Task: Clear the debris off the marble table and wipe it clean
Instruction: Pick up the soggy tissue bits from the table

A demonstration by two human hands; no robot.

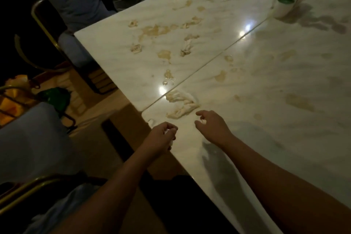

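The white marble table (266, 119) is strewn with crumpled, stained tissue scraps and brownish spills. The biggest wad of tissue (180, 104) lies by the seam near the table's front corner. My left hand (161, 137) hovers at the table's edge, its fingers curled round a small white tissue scrap. Just right of the wad, my right hand (210, 125) is low over the marble with a small white scrap pinched in its curled fingers. Several more tissue scraps, such as one (187, 45) farther back, and a brown spill (155, 30) dot the far slab.
A small white pot with a green plant (284, 4) stands at the far right of the table. Grey cushioned chairs with brass frames (76, 5) line the left side. A green object (55, 97) and orange items (11, 99) sit low at the left.
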